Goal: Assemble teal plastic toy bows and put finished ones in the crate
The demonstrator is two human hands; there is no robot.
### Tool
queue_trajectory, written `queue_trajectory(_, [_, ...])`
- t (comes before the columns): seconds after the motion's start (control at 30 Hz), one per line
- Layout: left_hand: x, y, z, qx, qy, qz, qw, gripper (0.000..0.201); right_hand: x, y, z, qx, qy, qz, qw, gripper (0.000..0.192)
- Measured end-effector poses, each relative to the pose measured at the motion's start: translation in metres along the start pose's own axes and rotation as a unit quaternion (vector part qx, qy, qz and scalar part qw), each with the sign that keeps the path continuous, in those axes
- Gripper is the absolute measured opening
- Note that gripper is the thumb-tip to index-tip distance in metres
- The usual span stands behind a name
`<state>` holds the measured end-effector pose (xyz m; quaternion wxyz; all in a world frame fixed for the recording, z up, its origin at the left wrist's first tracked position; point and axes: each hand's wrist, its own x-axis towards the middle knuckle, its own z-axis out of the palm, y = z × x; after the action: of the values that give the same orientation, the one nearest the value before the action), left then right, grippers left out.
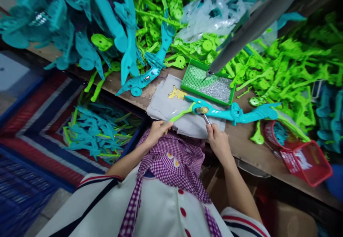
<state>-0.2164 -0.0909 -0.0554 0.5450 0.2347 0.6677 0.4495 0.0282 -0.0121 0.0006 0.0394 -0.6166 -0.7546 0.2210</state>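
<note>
A green plastic strip [182, 114] is being pinched by the left hand [157, 131], fingers clenched around its near end. A thin screwdriver [205, 117] is being gripped by the right hand [218, 140], its tip just beyond the fingers at one teal plastic arm [235, 114]. The parts are judged light, stiff and slippery; hold is best taken mid-length. One green tray [187, 83] of screws is lying beyond.

There is one view only, from the person's head. It looks steeply down and forward, close above the surface [249, 147] and the lap.
</note>
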Motion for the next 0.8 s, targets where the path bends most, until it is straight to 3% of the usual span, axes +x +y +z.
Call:
queue_trajectory(0.17, [-0.001,0.001,-0.001,-0.016,-0.011,-0.011,1.000,0.045,-0.009,-0.006,-0.010,0.055,0.040,0.001,0.998,0.038])
queue_trajectory(0.33, [-0.009,0.000,-0.016,0.000,-0.090,-0.028,0.996,0.048,-0.011,-0.015,-0.009,0.061,0.016,-0.010,0.998,0.038])
queue_trajectory(0.53, [-0.007,-0.009,-0.018,0.054,-0.047,0.044,0.996,0.049,-0.005,-0.020,0.005,0.015,0.017,-0.051,0.998,0.040])
queue_trajectory(0.63, [-0.004,-0.009,-0.015,0.066,-0.038,0.058,0.995,0.049,-0.003,-0.023,0.009,-0.037,-0.032,-0.060,0.997,0.037])
queue_trajectory(0.8, [-0.005,-0.005,-0.014,0.074,-0.034,0.069,0.994,0.048,-0.010,-0.040,0.017,-0.026,-0.040,-0.102,0.994,0.038])
